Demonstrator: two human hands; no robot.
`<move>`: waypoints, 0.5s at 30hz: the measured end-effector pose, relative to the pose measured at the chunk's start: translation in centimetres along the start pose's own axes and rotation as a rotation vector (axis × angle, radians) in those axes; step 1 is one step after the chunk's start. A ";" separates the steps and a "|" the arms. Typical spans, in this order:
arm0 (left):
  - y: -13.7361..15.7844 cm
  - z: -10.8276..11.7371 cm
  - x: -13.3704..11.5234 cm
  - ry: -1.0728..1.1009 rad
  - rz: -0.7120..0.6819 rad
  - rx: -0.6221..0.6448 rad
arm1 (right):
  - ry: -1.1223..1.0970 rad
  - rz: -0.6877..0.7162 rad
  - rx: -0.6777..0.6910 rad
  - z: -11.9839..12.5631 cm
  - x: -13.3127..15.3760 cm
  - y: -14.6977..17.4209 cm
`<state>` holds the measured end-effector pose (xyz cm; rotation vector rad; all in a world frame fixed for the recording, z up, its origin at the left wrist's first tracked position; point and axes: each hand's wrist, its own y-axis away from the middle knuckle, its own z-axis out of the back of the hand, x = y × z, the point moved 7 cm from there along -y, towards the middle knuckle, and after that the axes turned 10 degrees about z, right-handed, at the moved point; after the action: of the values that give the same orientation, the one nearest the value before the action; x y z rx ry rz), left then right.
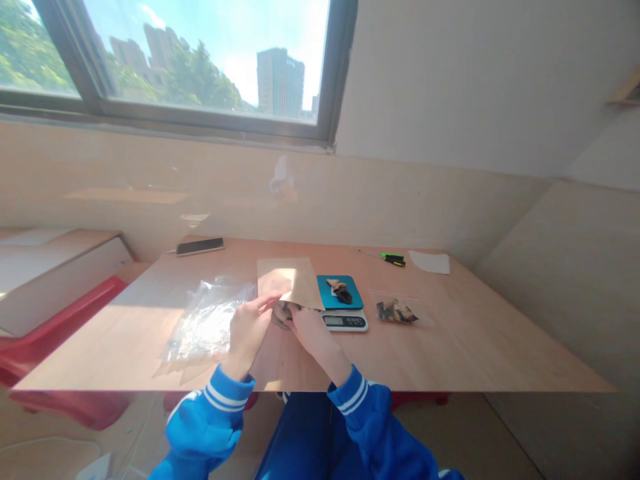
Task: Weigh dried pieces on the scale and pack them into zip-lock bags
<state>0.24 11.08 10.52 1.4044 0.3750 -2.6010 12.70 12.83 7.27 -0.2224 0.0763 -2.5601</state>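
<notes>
A brown paper bag (286,270) lies at the middle of the table with its mouth towards me. Greyish-brown dried pieces (281,317) show at that mouth. My left hand (253,327) is closed on the bag's edge, thumb and fingers pinched together. Beside it, my right hand (310,328) has its fingers bent down at the dried pieces; its fingertips are hidden. Just to the right stands a digital kitchen scale (357,323) with a blue platform. A few tan and dark dried pieces (343,292) rest on that platform.
A clear bag of dried pieces (397,311) lies right of the scale. Clear plastic bags (207,323) are piled on the left. Towards the back are a phone (200,247), a green-and-black screwdriver (393,259) and white paper (430,262). A red chair (95,310) stands left.
</notes>
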 end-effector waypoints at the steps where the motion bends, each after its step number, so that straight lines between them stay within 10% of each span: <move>1: 0.0 0.0 0.0 -0.001 -0.002 0.000 | 0.000 -0.001 -0.003 0.2 0.1 0.1; 15: 0.2 0.2 -0.4 -0.051 -0.029 -0.006 | 0.012 -0.005 -0.058 0.1 -0.3 -0.2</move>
<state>0.33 10.81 10.95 1.3373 0.3988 -2.6512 12.85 13.11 7.38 -0.2297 0.1544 -2.5664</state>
